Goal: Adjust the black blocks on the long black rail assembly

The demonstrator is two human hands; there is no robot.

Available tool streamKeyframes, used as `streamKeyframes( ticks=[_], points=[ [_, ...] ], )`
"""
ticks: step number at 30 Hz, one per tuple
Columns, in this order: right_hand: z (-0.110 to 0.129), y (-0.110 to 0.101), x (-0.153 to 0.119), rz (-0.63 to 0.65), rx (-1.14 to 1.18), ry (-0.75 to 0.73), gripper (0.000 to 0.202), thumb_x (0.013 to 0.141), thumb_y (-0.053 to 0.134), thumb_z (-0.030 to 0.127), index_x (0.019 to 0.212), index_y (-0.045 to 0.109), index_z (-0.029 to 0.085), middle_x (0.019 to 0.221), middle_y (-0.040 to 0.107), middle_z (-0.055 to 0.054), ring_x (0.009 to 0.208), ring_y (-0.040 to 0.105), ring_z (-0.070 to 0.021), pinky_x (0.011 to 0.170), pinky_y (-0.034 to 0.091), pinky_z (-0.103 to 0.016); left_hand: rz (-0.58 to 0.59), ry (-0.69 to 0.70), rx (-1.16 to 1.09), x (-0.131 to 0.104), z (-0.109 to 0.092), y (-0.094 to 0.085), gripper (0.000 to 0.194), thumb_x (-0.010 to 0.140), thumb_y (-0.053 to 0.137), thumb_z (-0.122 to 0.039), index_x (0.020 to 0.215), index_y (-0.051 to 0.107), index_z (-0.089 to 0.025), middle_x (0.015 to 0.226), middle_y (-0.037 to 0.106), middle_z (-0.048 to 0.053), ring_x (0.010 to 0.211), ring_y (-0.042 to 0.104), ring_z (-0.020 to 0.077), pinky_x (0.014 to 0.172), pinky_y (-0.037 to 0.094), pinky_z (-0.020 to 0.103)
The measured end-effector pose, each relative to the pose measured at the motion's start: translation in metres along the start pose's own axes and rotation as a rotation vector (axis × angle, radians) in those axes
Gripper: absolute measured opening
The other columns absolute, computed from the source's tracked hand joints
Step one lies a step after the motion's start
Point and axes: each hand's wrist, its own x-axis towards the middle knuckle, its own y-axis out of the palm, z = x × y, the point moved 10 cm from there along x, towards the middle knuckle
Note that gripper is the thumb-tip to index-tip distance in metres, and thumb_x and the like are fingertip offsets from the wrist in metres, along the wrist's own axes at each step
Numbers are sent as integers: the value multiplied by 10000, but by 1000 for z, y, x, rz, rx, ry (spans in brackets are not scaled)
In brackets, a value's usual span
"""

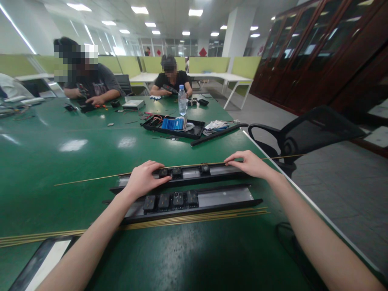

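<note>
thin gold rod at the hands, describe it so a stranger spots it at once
On the green table, look past the nearer black channel to the farther black channel. The thin gold rod runs along it, with left hand and right hand on it. It is alone; the other gold rods lie grouped before the nearer channel.

Both forearms are bare and stretched forward: the left forearm (91, 238) is angled from seven o'clock towards one, the right forearm (309, 226) from four o'clock towards ten. The left hand (147, 178) is held palm down, its fingers curved towards two o'clock and its thumb parted from them. On the right hand (247, 163), thumb and fingertips are brought together, directed towards nine.
</note>
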Motion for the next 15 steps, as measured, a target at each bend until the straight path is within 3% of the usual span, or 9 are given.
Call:
streamKeyframes(
  ticks=[15],
  points=[
    [-5, -4, -3, 40, 8, 46, 226, 861, 609, 344, 919, 801, 241, 964, 802, -21, 952, 728, -248, 907, 535, -357, 2, -6, -12, 0, 3, 2, 552, 805, 618, -702, 1030, 748, -216, 1046, 752, 77, 942, 696, 267, 829, 549, 369]
  ],
)
